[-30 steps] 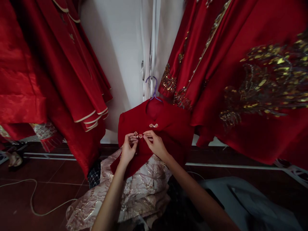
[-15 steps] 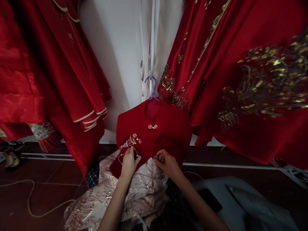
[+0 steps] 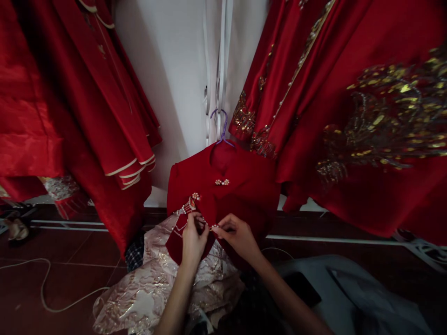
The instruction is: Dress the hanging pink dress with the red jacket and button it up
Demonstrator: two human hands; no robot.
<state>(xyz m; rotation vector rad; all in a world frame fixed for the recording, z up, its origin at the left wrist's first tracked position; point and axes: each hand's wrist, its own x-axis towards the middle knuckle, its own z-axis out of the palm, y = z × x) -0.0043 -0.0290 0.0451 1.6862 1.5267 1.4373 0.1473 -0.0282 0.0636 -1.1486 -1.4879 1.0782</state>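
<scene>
My right hand (image 3: 239, 236) pinches a small beaded clasp (image 3: 211, 228) between thumb and fingertips, at the lower front of the red jacket (image 3: 188, 174). My left hand (image 3: 194, 237) meets it there, fingers curled at the jacket's front edge; some are hidden, so I cannot tell how firmly they close. The clasp is tiny and my fingertips crowd it, so it could slip from the pinch or turn out of line. Just above my left fingers lies a pearl tassel ornament (image 3: 190, 204); its looping strands could catch a knuckle and get tugged. The cloth hangs from one purple hanger (image 3: 224, 132), so a hard downward pull might swing the jacket or unseat the hook.

Below, the front edges fall over a pale brocade skirt (image 3: 139, 291), leaving loose folds near my wrists. On the right, a red gown (image 3: 300, 139) with beaded trim crowds the jacket's shoulder; on the left, the hanging red garments (image 3: 115, 139) leave a strip of white wall (image 3: 164, 60). My freest room is back toward me.
</scene>
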